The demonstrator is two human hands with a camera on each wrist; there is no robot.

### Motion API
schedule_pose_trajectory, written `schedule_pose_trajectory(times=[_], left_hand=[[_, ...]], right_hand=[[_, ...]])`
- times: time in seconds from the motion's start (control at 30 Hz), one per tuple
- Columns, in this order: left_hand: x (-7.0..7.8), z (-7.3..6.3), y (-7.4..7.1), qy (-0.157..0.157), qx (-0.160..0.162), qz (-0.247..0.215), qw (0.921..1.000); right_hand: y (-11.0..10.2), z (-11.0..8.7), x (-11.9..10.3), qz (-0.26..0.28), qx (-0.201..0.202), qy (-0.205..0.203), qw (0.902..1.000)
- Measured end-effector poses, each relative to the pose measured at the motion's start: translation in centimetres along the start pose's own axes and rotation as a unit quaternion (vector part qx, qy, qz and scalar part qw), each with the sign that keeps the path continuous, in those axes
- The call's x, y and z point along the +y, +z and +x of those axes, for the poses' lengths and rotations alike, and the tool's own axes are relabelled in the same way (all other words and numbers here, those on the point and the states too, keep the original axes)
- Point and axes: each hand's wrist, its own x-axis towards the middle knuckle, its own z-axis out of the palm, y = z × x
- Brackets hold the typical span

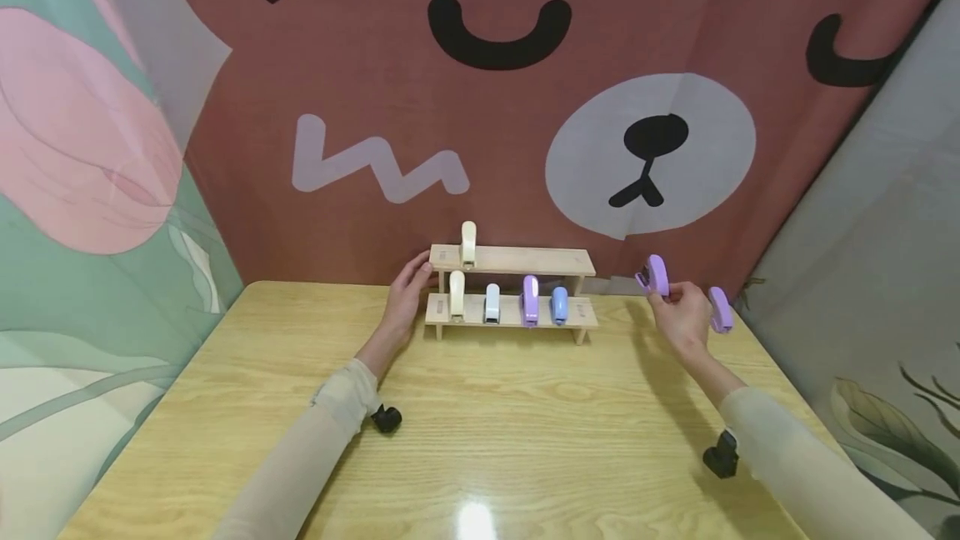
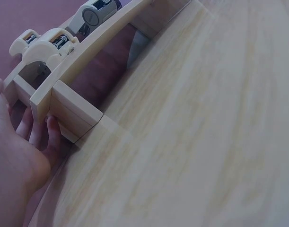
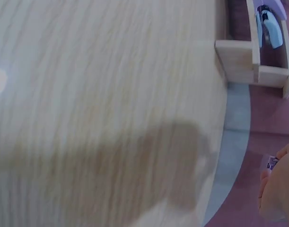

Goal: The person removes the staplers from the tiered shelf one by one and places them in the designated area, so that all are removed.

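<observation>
Purple stapler (image 1: 658, 275) in right grip (image 1: 684, 315); left grip (image 1: 405, 297) touching rack (image 1: 534, 260).

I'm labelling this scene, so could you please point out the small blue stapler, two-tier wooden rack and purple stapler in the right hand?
Small blue stapler (image 1: 559, 305): head view, main body.
Two-tier wooden rack (image 1: 532, 259): head view, upper shelf.
Held purple stapler (image 1: 659, 275): head view, outer side.

Table (image 1: 480, 407): stand (image 1: 510, 261), purple stapler (image 1: 721, 309) | upper tier (image 1: 540, 260): cream stapler (image 1: 468, 243) | lower tier (image 1: 511, 309) staplers: cream (image 1: 457, 296), white (image 1: 492, 303), purple (image 1: 530, 300), blue (image 1: 559, 305)
</observation>
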Motion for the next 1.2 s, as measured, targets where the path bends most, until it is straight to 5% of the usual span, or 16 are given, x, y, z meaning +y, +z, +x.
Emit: schedule_pose_trajectory(times=[1.2], left_hand=[[0.3, -0.2, -0.2, -0.008, -0.005, 0.001, 1.0000]], right_hand=[[-1.6, 0.4, 7.4, -0.073, -0.031, 0.069, 0.9944]])
